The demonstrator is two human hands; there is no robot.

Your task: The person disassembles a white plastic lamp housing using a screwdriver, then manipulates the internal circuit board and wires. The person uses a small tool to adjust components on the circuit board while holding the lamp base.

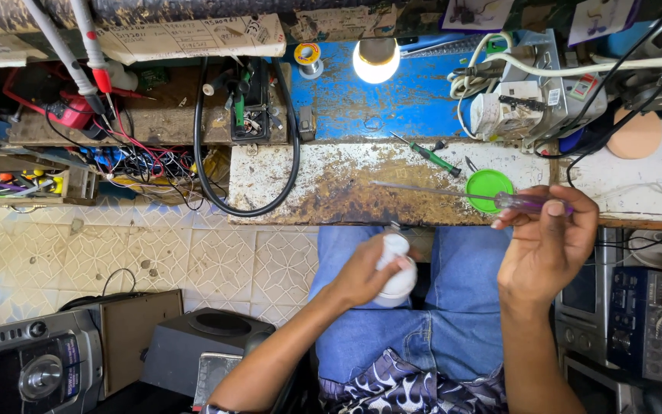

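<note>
Head view, looking down past your knees in blue jeans (453, 307) at a worn bench (346, 192) with rust-brown stains. Your left hand (365, 272) is in front of your lap, its grip wrapped around a white bulb (396, 268), fingers curled over the rounded body and the narrow end pointing toward the bench. Your right hand (549, 245) is raised just above the bench edge, its grip pinching the purple handle of a screwdriver (499, 201) between thumb and fingertips; the long thin shaft runs to the left, lying low across the bench top. The bulb and the screwdriver are apart, the bulb lower and to the left of the tool.

Just beside the screwdriver handle sits a round green lid (489, 184). A smaller green screwdriver (430, 156) lies near it, farther back. A lit lamp (376, 60) glows at the back against a blue panel. A black cable (248, 203) loops down off the left bench edge. To the left, tangled wires and tool trays crowd a shelf. On the tiled floor (193, 261) below stand a stereo (32, 360) and a dark speaker (212, 337).
</note>
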